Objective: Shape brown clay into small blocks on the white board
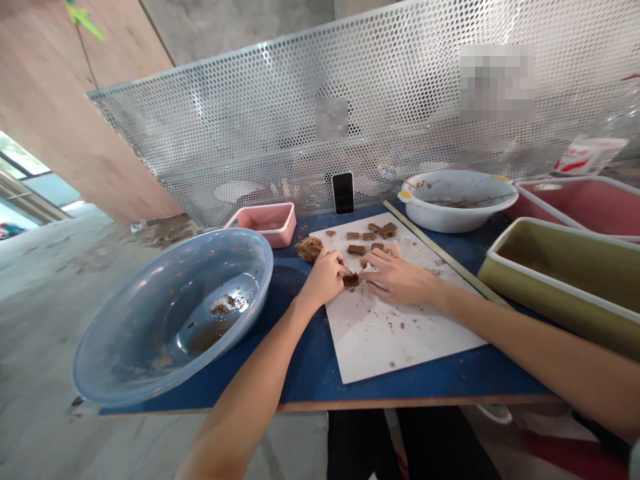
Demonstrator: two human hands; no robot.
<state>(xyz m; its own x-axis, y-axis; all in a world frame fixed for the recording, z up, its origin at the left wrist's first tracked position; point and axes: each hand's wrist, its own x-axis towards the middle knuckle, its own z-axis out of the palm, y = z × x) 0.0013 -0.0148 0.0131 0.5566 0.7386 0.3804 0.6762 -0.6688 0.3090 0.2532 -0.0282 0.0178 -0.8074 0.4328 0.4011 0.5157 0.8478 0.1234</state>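
Note:
On a white board [370, 353] lies a small dark brown piece [351, 281] of clay-like material, between my two hands. My left hand [326, 270] is closed, its fingertips pressed on the left side of this piece. From the right, my right hand [395, 275] has bent fingers with the tips at the piece's right end; part of the grip is hidden. Just beyond the hands sit several small brown blocks [357, 250], some leaning together in a pile [387, 230]. A crumbly brown lump [309, 249] rests by the board's left edge, near my left hand. Brown crumbs are scattered over the board.
A large blue basin [125, 360] with some water stands left. Behind are a pink tray [280, 235], a phone [343, 193] and a perforated metal screen [250, 120]. To the right are a pale strip [445, 257], a white basin [450, 220] and a green trough [555, 287].

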